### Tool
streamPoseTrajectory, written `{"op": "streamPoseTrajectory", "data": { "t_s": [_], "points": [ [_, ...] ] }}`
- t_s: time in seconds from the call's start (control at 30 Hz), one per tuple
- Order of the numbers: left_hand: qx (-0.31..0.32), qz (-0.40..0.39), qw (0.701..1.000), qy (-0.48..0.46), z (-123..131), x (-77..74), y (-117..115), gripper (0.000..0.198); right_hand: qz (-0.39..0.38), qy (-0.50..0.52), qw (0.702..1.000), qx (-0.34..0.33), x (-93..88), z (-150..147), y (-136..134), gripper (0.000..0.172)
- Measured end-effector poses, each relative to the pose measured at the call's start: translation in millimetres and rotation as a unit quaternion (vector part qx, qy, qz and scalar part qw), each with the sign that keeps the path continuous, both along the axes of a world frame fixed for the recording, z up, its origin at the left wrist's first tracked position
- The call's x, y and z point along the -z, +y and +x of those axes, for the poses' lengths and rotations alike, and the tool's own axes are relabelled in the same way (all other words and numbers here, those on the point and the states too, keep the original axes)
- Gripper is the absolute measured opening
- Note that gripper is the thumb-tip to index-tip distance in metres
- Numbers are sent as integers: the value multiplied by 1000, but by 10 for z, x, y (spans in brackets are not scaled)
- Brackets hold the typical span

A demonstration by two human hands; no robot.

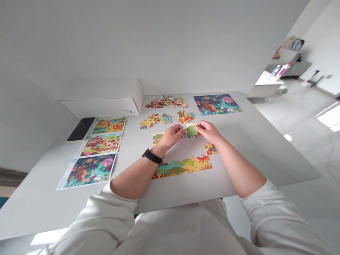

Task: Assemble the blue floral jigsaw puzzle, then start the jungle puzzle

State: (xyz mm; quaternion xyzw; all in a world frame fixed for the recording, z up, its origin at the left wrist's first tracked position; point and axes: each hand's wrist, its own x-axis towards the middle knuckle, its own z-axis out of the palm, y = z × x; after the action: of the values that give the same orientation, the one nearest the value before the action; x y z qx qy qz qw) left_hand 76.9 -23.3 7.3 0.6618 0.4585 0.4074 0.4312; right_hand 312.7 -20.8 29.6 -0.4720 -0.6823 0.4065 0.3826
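Between both hands is a green jigsaw puzzle piece [192, 130] with a pale edge, held up over the table. My right hand [209, 131] pinches its right side. My left hand [173, 135], with a black band at the wrist, has its fingers closed at the piece's left edge. Below them lies a joined strip of puzzle [184, 166] showing animals and plants. A greenish piece [157, 138] is partly hidden behind my left hand. To the right, under my right forearm, sits a small orange joined section [211, 148].
Farther back are a heap of loose pieces [167, 101], a yellow cluster [155, 120], an orange cluster [186, 117] and a dark blue puzzle picture [217, 104]. At left lie a printed picture sheet [100, 146], a dark phone [81, 129] and a white box [107, 104] against the wall.
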Motion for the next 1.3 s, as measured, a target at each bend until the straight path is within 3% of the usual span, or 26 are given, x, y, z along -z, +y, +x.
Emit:
{"op": "streamPoseTrajectory", "data": {
  "t_s": [0.23,0.33,0.43,0.53,0.7,0.87,1.3],
  "points": [
    [-21,9,999,-24,14,48,22,30,6,35,999,-8,50,-28,37,40],
    [-36,36,998,36,8,49,-8,23,19,39,999,5,67,18,79,42],
    [-33,128,985,113,-4,26,-70,15,26,41,998,36,68,146,145,43],
    [5,210,962,175,0,3,-121,21,15,19,997,73,88,317,229,43],
    [102,262,930,237,37,23,-145,30,-10,-62,989,132,195,507,346,38],
    [149,259,910,286,51,70,-160,39,-11,-128,978,161,237,527,361,34],
    [169,238,891,348,48,73,-201,47,-10,-288,942,171,97,425,208,32]
  ]
}}
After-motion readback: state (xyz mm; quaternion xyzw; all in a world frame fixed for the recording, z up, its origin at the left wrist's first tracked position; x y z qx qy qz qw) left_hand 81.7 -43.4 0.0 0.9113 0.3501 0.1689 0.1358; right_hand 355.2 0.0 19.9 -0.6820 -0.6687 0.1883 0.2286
